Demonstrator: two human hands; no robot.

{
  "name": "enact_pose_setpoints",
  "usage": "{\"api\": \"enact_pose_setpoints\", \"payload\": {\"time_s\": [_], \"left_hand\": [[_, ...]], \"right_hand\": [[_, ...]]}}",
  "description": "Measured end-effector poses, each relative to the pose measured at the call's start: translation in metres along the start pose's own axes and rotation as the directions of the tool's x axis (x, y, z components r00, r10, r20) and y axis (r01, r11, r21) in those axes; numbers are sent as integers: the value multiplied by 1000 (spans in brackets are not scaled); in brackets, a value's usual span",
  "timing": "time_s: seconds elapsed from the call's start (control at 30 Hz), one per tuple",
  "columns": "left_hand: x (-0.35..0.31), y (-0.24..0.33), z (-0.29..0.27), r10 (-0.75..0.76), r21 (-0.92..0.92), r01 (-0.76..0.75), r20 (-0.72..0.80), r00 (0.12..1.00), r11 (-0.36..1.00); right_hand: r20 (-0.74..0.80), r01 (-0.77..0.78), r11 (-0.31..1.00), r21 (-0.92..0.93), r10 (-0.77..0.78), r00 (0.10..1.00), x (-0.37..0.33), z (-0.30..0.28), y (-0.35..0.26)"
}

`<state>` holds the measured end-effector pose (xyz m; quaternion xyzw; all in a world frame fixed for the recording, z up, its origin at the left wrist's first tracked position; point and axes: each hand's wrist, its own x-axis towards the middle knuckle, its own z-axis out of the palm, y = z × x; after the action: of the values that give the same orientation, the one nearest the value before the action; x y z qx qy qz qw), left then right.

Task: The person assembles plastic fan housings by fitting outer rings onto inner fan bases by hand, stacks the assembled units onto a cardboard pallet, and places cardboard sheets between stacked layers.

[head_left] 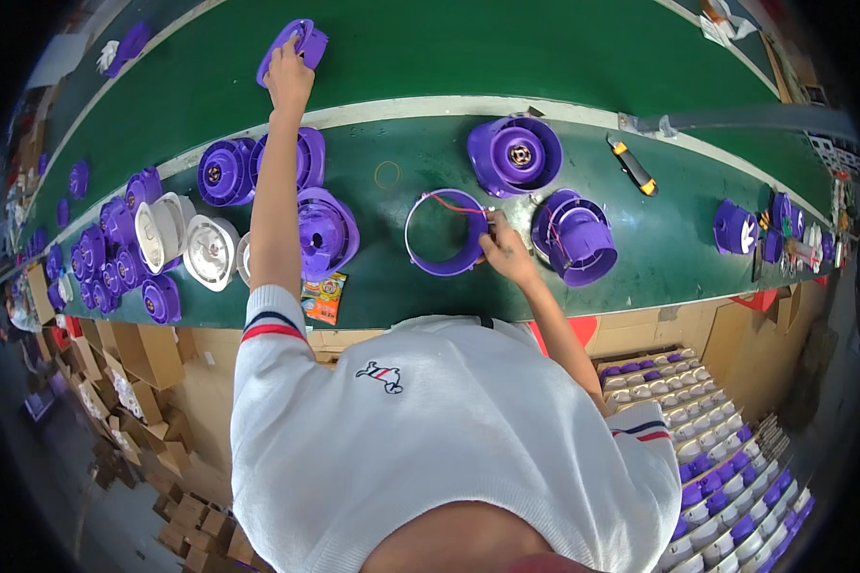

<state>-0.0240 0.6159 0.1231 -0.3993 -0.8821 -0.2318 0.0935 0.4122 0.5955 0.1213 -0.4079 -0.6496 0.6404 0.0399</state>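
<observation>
While the hollow purple ring (461,261) sits left of the utility knife (633,170) and nearer the person, a red wire (456,203) along its far edge, the right hand (508,252), forearm slanting inward, pinches its right side. Left of the knife and farther out, the left hand (290,80), arm outstretched, touches a tilted purple part (312,48); whether it grips, I cannot tell.

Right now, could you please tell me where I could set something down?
The widest bare patch on the green workbench lies between the utility knife and the purple parts far right. A smaller one lies between the purple ring at the right hand and the orange packet. Purple housings and white housings crowd the left end.
</observation>
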Motion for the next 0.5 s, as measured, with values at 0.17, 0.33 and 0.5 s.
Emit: {"api": "enact_pose_setpoints", "payload": {"time_s": [0.17,0.33,0.5], "left_hand": [[-44,43,-38,-90,-371,97,35,995,923],[-150,104,-75,-339,-814,446,329,882,371],[-267,107,-25,-291,-707,691,699,653,-150]], "right_hand": [[-37,108,964,243,-102,994,-27,-22,-34],[-205,197,886,419,-119,972,-66,-45,-52],[-460,330,875,354,-144,876,-105,-55,-67]]}}
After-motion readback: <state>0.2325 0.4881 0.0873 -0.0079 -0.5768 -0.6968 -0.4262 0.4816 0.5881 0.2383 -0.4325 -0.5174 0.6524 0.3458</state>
